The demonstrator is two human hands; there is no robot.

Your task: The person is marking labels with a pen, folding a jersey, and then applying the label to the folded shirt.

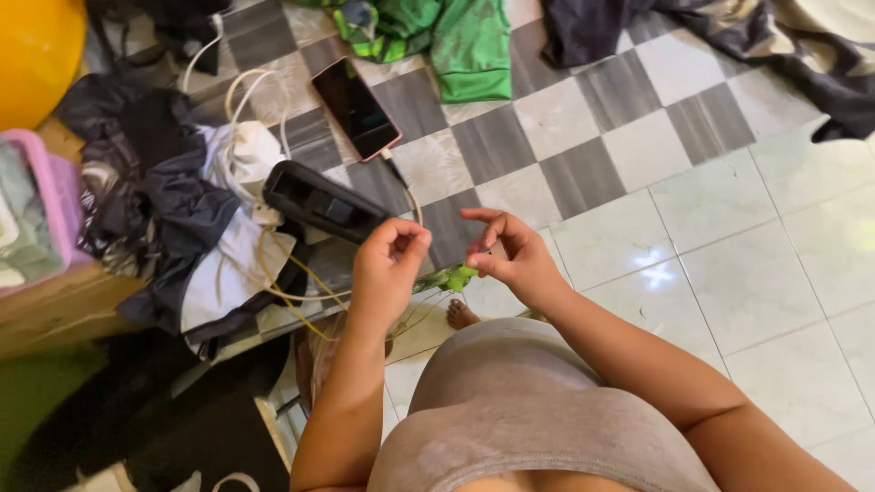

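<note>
1. The right hand (509, 258) pinches a small green leafy piece (456, 276) between thumb and forefinger; the other three fingers are spread and curled above it.
2. The left hand (387, 269) is curled loosely, its fingertips drawn together just beside the same green piece; whether they actually grip it cannot be told from this angle.
3. The green piece sits between the two hands, held in the air above the floor. It looks soft and glossy, with thin pale strands (415, 314) trailing down from it.
4. Below the hands one bare foot (460, 315) shows on the floor.
5. The floor has two surfaces: smooth, shiny pale tiles (747, 273) and a grey-and-white checkered sheet (583, 137).
6. One flat phone (355, 107) with a dark glass screen and a pinkish rim lies on the checkered sheet, a white cable (406, 191) plugged into it.
7. One black oblong plastic case (321, 202) lies near the left hand.
8. Further out: a heap of dark and white crumpled cloth (182, 237), one green garment (469, 46), one round yellow ball (32, 50) and one pink plastic basket (50, 196).
</note>
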